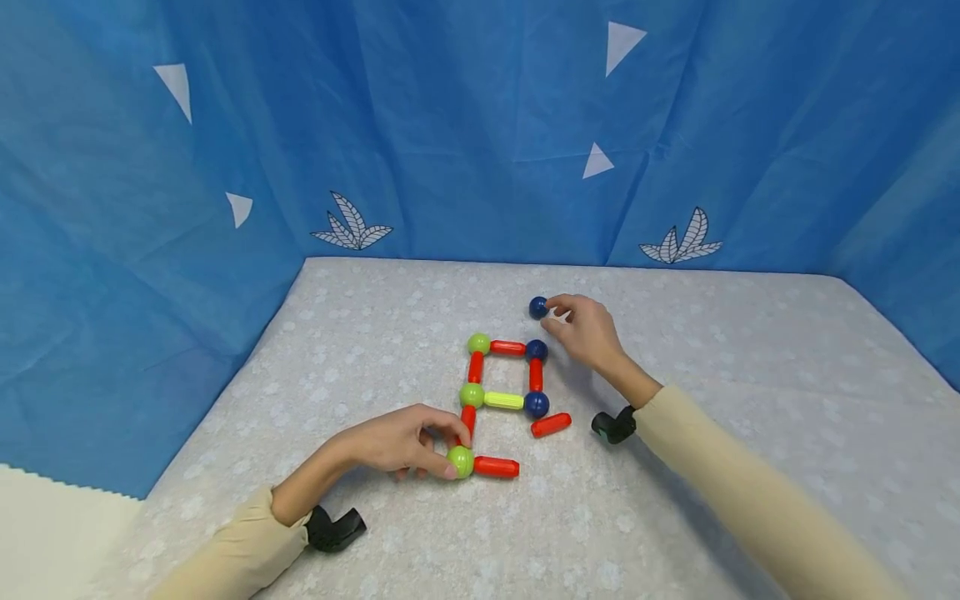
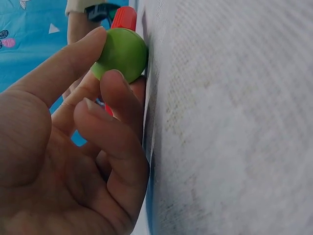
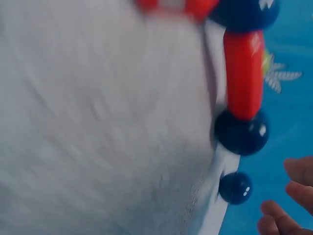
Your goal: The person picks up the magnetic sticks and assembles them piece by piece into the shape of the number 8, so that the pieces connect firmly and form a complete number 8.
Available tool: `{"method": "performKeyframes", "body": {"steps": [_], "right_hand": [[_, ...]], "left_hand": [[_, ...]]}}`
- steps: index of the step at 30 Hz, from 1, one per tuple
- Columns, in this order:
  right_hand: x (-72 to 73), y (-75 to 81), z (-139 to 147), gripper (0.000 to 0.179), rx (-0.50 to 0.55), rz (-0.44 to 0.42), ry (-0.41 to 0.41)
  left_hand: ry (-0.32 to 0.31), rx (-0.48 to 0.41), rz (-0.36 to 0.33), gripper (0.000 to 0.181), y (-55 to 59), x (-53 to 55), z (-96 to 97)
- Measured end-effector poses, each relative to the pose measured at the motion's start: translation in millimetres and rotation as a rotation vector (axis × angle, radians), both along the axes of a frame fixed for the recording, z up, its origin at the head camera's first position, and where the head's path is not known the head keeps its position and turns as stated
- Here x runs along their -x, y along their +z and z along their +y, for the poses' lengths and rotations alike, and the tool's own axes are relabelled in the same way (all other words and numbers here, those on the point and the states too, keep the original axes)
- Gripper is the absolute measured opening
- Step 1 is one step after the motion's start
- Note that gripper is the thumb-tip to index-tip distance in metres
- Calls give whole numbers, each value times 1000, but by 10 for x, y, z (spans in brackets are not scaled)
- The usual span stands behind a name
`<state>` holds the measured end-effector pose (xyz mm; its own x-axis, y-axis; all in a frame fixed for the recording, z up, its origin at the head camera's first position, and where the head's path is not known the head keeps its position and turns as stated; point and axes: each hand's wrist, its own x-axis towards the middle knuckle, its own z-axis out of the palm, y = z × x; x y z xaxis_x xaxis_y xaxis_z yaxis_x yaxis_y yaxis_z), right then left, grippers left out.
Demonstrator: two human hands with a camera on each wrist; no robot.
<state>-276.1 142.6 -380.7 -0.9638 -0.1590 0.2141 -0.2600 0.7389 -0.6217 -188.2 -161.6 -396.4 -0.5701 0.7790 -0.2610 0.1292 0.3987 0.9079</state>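
Observation:
My left hand (image 1: pixel 411 438) pinches a green ball (image 1: pixel 461 462) between thumb and fingers at the near corner of a flat figure of balls and rods. One red rod (image 1: pixel 468 419) runs from that ball to a second green ball (image 1: pixel 472 395); another red rod (image 1: pixel 497 467) points right. My right hand (image 1: pixel 588 332) reaches to a loose dark blue ball (image 1: pixel 538 307) at the back. In the right wrist view its fingertips (image 3: pixel 274 213) stand a little apart from that blue ball (image 3: pixel 235 188), thumb and fingers spread. In the left wrist view the green ball (image 2: pixel 122 55) touches the cloth.
Beyond, red rods, a yellow rod (image 1: pixel 503 401), a green ball (image 1: pixel 479 343) and two blue balls (image 1: pixel 536 405) form a closed square. A loose-looking red rod (image 1: pixel 551 425) lies slanted beside it. Blue curtain (image 1: pixel 487 150) borders the pale cloth-covered table (image 1: pixel 712 375).

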Motion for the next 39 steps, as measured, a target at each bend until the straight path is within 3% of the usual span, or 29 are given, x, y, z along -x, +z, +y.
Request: {"method": "performKeyframes", "body": {"steps": [9,16,32,39], "right_hand": [[312,-17,-48,38,-58,-110,-66],[426,-58,-90,41,-132,-164,-86],[458,-70,-97,32,-130,-192,-120],[431,-97,-124,30,-103,-148,-122]], "left_hand": [[-4,-8,-1,25,-5,15,-9],[-12,-15,-6,25,0,23,-10],[0,-1,-10,25,3,8,-2],[5,-1,-13,25,-6,13,-14]]}}
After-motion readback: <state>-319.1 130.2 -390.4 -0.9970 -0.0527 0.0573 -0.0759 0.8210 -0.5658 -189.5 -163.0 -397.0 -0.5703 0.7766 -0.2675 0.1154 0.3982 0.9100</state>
